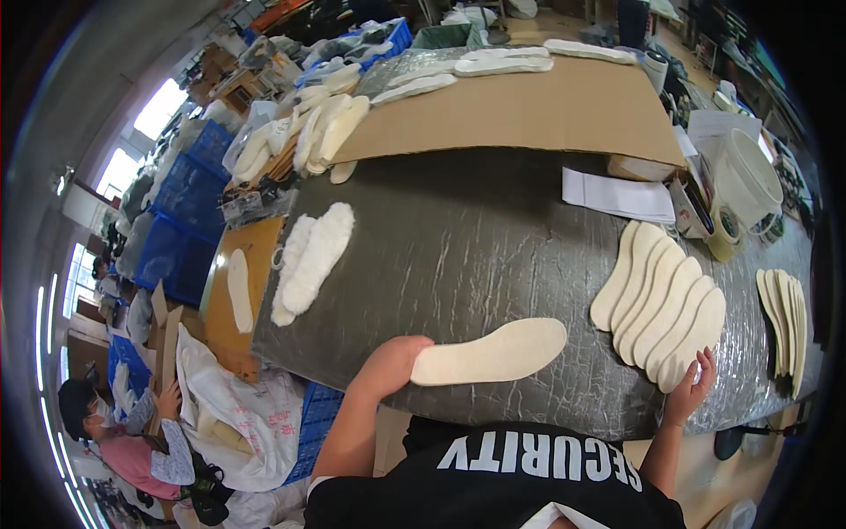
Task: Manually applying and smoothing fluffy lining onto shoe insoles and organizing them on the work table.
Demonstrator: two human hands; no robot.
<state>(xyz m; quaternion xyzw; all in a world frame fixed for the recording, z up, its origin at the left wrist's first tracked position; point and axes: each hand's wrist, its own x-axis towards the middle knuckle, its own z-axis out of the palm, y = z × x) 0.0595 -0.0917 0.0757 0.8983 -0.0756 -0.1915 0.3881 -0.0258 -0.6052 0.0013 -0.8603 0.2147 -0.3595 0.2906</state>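
Observation:
My left hand [394,363] is closed around one end of a flat cream insole [493,352], which lies level over the near part of the dark table [458,256]. My right hand [690,388] is at the near edge of a fanned row of cream insoles [656,300], its fingers apart and holding nothing. Whether a fingertip touches the closest insole, I cannot tell. Farther right stands another overlapping stack of insoles [782,326]. Fluffy white fleece insoles [319,257] lie together at the table's left side.
A cardboard sheet [520,106] bears more insoles at the back. Papers [617,195], a translucent bucket [747,176] and tape rolls crowd the back right. Blue crates [185,220] stand at left. A co-worker [132,441] in pink is beside a white sack [247,414].

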